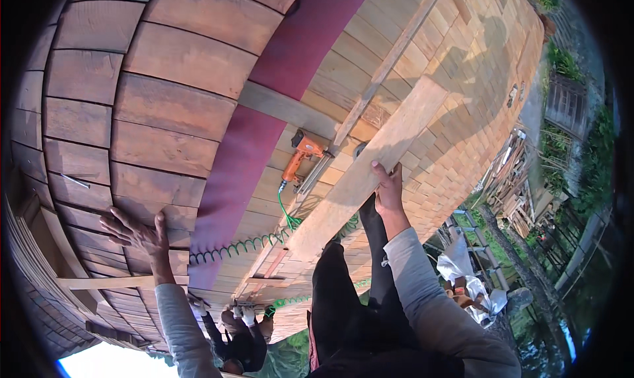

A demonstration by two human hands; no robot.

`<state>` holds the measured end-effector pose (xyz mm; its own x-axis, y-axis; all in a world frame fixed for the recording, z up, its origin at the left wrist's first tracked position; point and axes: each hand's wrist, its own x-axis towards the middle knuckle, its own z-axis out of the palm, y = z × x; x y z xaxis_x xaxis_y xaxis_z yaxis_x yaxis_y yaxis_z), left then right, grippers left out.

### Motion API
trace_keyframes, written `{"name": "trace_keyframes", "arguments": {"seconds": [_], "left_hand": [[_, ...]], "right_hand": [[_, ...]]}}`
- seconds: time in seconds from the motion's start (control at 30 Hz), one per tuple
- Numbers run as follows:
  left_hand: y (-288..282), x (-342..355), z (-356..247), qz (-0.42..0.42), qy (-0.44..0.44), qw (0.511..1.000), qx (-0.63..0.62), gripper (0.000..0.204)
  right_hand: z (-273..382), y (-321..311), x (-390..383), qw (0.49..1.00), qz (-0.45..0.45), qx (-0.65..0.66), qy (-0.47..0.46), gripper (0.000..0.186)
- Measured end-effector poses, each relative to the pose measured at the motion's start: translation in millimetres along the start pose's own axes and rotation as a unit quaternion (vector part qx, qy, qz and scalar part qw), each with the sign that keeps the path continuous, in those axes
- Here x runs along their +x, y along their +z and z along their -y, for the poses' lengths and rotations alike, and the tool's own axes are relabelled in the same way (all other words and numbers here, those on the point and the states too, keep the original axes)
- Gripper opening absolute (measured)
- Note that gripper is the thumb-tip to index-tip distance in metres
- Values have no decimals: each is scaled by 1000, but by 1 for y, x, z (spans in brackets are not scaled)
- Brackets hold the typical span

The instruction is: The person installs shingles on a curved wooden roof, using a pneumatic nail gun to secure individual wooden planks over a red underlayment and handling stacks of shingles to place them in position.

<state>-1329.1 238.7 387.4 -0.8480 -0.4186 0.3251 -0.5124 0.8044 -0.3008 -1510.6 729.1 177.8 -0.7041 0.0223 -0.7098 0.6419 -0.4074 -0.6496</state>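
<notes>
My left hand (140,236) lies with fingers spread on the weathered brown wooden shingles (188,58) at the left. In my right hand (389,196) is a long pale wooden board (370,173), gripped at its right edge, thumb on top. The board slants across the paler shingles (422,61). Left of it an orange nail gun (304,155) rests on the roof, joined to a green coiled air hose (241,248). A maroon strip of sheeting (241,147) runs between the brown and pale shingles. A small metal piece (76,181), perhaps a nail, lies on the brown ones.
Narrow battens (386,64) cross the pale shingles. A co-worker in dark clothes (244,348) crouches at the lower left. Beyond the roof's right edge, the ground far below holds a wood pile (508,186) and white sheeting (462,272). My legs (340,292) are bent below the board.
</notes>
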Motion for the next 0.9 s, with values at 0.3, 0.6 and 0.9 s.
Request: {"name": "trace_keyframes", "arguments": {"seconds": [0.3, 0.6, 0.9], "left_hand": [[34, -4, 28, -53, 122, 991, 24, 88], [38, -8, 100, -35, 140, 973, -178, 51], [26, -19, 40, -100, 155, 976, -113, 64]], "right_hand": [[-201, 40, -34, 994, 17, 108, 24, 83], [-289, 39, -124, 989, 81, 69, 98, 77], [-286, 124, -120, 981, 130, 95, 108, 62]]}}
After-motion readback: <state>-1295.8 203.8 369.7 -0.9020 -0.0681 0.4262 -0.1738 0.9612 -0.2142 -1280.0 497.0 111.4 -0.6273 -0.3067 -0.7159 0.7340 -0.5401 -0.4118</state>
